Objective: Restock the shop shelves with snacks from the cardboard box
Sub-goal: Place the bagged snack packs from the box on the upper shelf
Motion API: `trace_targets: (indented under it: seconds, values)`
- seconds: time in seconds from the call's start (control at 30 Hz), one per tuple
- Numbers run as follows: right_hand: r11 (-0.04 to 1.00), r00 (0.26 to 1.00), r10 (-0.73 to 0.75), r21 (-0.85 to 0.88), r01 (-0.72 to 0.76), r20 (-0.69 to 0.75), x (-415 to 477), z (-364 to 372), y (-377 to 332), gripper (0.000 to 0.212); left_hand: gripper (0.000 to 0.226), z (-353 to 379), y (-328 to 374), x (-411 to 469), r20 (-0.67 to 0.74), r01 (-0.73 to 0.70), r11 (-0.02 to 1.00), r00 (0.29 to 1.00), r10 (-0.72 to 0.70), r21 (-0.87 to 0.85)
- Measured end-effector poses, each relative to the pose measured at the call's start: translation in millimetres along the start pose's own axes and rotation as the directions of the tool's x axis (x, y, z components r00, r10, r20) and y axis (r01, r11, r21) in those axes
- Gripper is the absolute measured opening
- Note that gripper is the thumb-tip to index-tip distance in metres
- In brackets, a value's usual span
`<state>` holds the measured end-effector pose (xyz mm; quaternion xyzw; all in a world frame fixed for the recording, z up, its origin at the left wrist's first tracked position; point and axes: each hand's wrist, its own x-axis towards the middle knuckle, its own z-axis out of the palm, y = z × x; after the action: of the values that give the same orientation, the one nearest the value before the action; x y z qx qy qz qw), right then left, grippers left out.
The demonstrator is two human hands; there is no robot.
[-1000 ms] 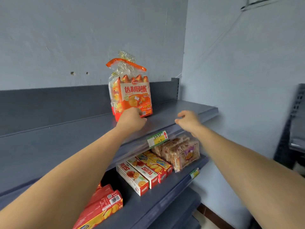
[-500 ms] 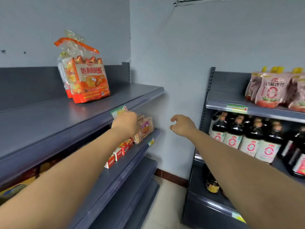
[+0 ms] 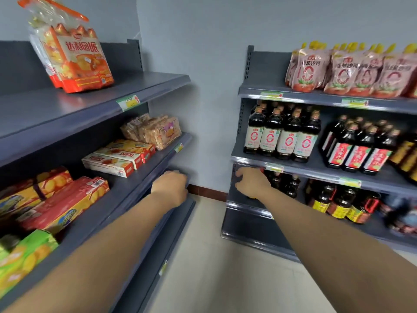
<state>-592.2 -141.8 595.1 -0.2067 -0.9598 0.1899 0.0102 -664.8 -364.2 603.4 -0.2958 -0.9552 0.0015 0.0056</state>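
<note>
Snack bag (image 3: pixel 74 55): orange, in clear plastic, with orange handle strip on top. Stands upright on top shelf (image 3: pixel 94 102) of left rack (image 3: pixel 20 64), toward the rear, well apart from both hands. Price tag (image 3: pixel 128 102) on front edge of same shelf, lower right of the bag.

Left hand (image 3: pixel 170 188): reaches forward before lower shelf edge of left rack, back of hand up. Fingers (image 3: pixel 181 180) loosely curled, not spread, pinching nothing. Touching the edge or not: cannot tell.

Right hand (image 3: pixel 251 182): held out before right rack (image 3: pixel 266 71), just below shelf with dark bottles (image 3: pixel 282 136). Fingers (image 3: pixel 242 175) loosely curled, thumb a little apart, holding nothing. Contact with rack: cannot tell.

Middle shelf of left rack: bread packs (image 3: pixel 155 129) at far end, then flat cracker boxes (image 3: pixel 112 161) side by side, then red boxes (image 3: pixel 65 199), and green pack (image 3: pixel 24 251) nearest.

Right rack: pink pouches (image 3: pixel 352 71) in a row on top shelf. More dark bottles, with red labels, beside the first ones and on shelf below. Pale floor (image 3: pixel 203 256) between the two racks.
</note>
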Motion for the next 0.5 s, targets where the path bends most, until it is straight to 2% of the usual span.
trace_targets:
  seconds: [0.17,0.5]
  values:
    - [0.997,0.997,0.074,-0.02,-0.074,0.017,-58,17,23,0.039,0.022,22,18,-45,0.023,-0.05,0.999,0.998,0.05,-0.012]
    - [0.953,0.953,0.301,-0.039,-0.3,0.03,-195,55,48,0.043,0.026,67,36,-133,0.13,-0.238,0.97,0.964,0.231,0.041]
